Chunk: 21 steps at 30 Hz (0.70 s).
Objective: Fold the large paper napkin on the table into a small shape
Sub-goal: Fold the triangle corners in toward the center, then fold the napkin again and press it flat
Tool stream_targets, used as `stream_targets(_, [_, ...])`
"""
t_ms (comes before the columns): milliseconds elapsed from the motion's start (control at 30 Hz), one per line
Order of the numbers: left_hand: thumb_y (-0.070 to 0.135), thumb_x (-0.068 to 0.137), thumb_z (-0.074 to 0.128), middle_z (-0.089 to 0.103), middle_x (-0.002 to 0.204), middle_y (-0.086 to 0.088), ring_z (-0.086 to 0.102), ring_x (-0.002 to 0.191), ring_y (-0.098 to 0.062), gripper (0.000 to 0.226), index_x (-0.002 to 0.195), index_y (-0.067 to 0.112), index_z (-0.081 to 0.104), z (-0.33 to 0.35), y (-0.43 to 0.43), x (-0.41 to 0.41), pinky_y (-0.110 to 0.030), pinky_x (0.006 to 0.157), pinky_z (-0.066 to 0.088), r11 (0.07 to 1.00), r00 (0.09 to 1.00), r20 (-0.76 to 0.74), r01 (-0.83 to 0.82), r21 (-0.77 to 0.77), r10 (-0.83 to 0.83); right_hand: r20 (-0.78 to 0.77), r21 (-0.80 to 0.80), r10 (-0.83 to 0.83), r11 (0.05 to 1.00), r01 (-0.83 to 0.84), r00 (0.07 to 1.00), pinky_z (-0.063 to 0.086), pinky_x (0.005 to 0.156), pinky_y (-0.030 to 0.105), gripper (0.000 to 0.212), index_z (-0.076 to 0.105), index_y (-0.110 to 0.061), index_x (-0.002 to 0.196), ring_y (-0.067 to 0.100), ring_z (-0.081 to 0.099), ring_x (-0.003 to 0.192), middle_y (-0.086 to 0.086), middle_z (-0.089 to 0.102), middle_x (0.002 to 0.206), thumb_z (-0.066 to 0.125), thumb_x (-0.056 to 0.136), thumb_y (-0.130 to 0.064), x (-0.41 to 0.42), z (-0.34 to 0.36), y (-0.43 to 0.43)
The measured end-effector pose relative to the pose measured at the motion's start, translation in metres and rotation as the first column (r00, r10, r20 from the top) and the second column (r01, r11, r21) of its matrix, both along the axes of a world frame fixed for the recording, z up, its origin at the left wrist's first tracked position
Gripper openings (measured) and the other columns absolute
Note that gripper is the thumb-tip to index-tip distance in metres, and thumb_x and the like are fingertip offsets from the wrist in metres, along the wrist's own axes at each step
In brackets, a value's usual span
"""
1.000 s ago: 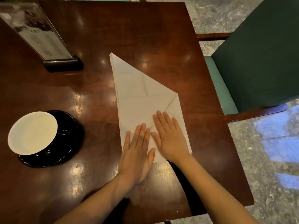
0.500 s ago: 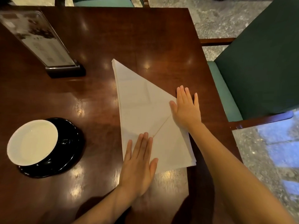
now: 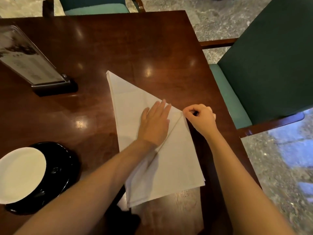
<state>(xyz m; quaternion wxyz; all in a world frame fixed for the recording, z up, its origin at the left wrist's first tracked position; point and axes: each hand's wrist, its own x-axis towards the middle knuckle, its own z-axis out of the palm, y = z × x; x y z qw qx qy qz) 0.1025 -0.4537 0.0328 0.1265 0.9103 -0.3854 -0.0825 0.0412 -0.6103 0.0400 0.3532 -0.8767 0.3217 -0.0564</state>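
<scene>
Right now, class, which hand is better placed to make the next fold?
The right hand: it already pinches the napkin at its right corner, while the left hand lies flat, pinning the napkin down.

Looks to me like restaurant or café: polished dark wood table (image 3: 118,48), menu stand (image 3: 30,65) in clear holder, white dish (image 3: 20,173) on black saucer (image 3: 66,167), green upholstered chairs (image 3: 271,65), stone floor (image 3: 220,19).

Single head-worn wide-angle view, looking forward and steeply down from above the near edge of the dark wooden table (image 3: 118,48), close over it; green chair (image 3: 271,65) beyond the table's right edge, floor behind.
</scene>
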Motion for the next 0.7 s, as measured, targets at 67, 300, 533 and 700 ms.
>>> stream_targets(67, [0.025, 0.1, 0.033, 0.019, 0.156, -0.002, 0.01, 0.144, -0.018, 0.049, 0.147, 0.02, 0.021, -0.006, -0.014, 0.021, -0.038, 0.114, 0.005, 0.997, 0.996, 0.048, 0.069, 0.016, -0.07, -0.027, 0.001, -0.003, 1.0, 0.003, 1.0, 0.019, 0.083, 0.029, 0.017, 0.071, -0.024, 0.083, 0.011, 0.037, 0.091, -0.004, 0.058, 0.086, 0.057, 0.088, -0.031, 0.002, 0.002, 0.0])
stream_targets(300, [0.011, 0.091, 0.05, 0.057, 0.097, -0.004, 0.047, 0.095, -0.023, 0.011, 0.082, 0.014, 0.056, 0.002, -0.03, 0.061, -0.034, 0.084, 0.036, 0.954, 0.964, 0.068, 0.265, -0.143, -0.257, -0.098, -0.002, -0.094, 0.996, 0.095, 0.991, 0.02, 0.082, 0.032, 0.019, 0.071, -0.019, 0.071, 0.019, 0.042, 0.102, -0.004, 0.063, 0.081, 0.06, 0.086, -0.023, 0.013, 0.0, 0.004])
stream_targets(533, [0.017, 0.094, 0.042, 0.054, 0.08, 0.003, 0.045, 0.077, -0.017, 0.015, 0.08, 0.021, 0.045, 0.02, -0.033, 0.083, -0.034, 0.069, 0.039, 0.889, 0.889, 0.013, 0.457, 0.03, -0.457, -0.08, 0.091, -0.076, 0.992, 0.083, 0.994, 0.018, 0.083, 0.032, 0.019, 0.067, -0.028, 0.069, 0.016, 0.039, 0.103, -0.002, 0.067, 0.091, 0.058, 0.085, -0.029, 0.01, -0.002, 0.0])
stream_targets(700, [0.018, 0.093, 0.046, 0.057, 0.084, 0.002, 0.047, 0.08, -0.016, 0.011, 0.082, 0.022, 0.048, 0.015, -0.034, 0.084, -0.029, 0.063, 0.039, 0.909, 0.905, -0.083, 0.415, -0.037, -0.417, -0.064, 0.095, -0.077, 0.992, 0.083, 0.995, 0.022, 0.081, 0.033, 0.016, 0.066, -0.034, 0.07, 0.019, 0.044, 0.104, -0.002, 0.068, 0.084, 0.06, 0.084, -0.029, 0.012, -0.001, 0.001])
